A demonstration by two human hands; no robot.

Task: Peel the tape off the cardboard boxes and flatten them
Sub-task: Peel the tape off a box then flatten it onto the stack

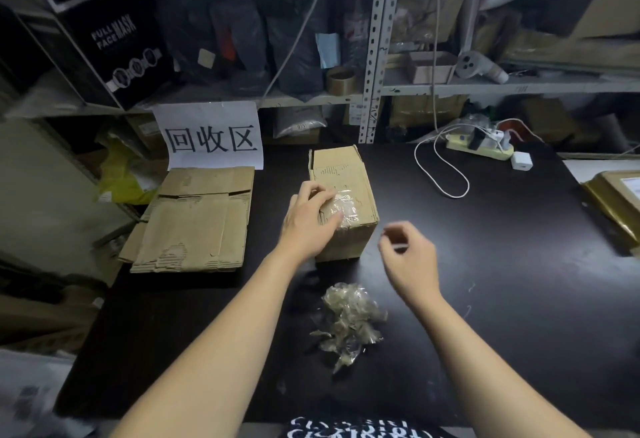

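A small upright cardboard box [346,174] stands in the middle of the black table [502,264]. Clear wrinkled tape [343,211] covers part of its top near the front edge. My left hand [306,221] lies on the box's left top edge, fingers curled onto the tape. My right hand [407,257] hovers just right of the box, fingers loosely curled and blurred, with nothing visible in it. A crumpled wad of peeled clear tape [349,316] lies on the table in front of the box.
A stack of flattened cardboard boxes [197,219] lies at the left under a paper sign [211,136]. A white cable [440,174], a power strip [481,147] and a white charger [522,161] sit back right. A taped parcel [613,202] is at the right edge. Shelves stand behind.
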